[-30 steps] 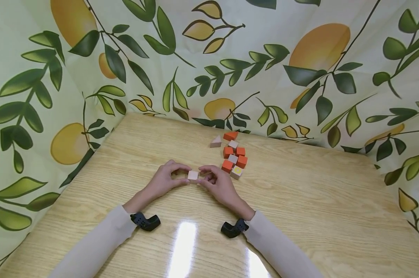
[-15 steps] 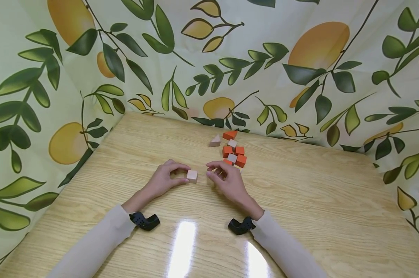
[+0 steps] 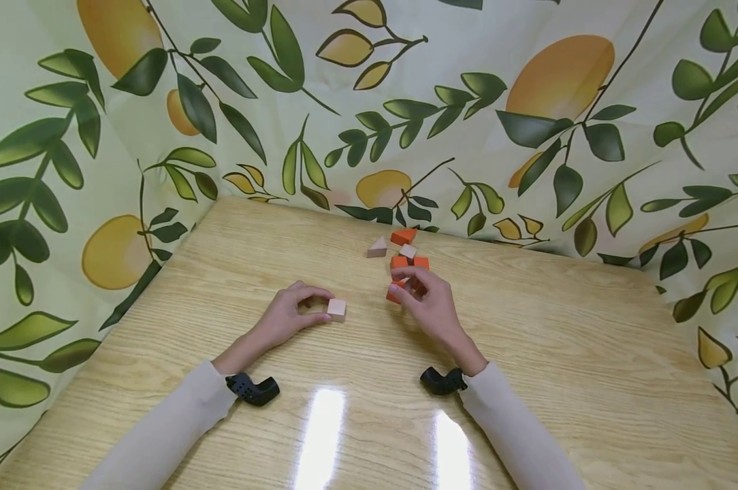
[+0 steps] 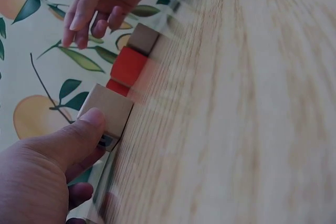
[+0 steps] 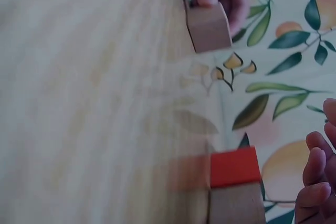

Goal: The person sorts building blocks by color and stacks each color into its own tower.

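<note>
A pale wooden cube (image 3: 336, 309) stands on the table, pinched between the thumb and index finger of my left hand (image 3: 289, 316). The left wrist view shows a dark printed mark low on that cube (image 4: 107, 109). To its right, my right hand (image 3: 430, 303) hovers over the near end of a group of blocks, fingers loosely bent and nothing visible between them. An orange cube (image 3: 396, 292) shows beside its thumb. The hand covers several other blocks, including a wooden cube with a yellow print seen earlier. In the right wrist view, its fingers (image 5: 315, 156) appear apart from the red-orange cube (image 5: 235, 167).
Beyond the right hand are two orange cubes, a wooden cube (image 3: 408, 251), an orange triangular block (image 3: 404, 236) and a pale triangular block (image 3: 377, 248). A fruit-patterned cloth (image 3: 320, 136) rises along the back edge of the wooden table (image 3: 528, 381).
My right hand has left the pale cube and moved right and away from me, over the orange blocks. My left hand has stayed on the cube, almost still.
</note>
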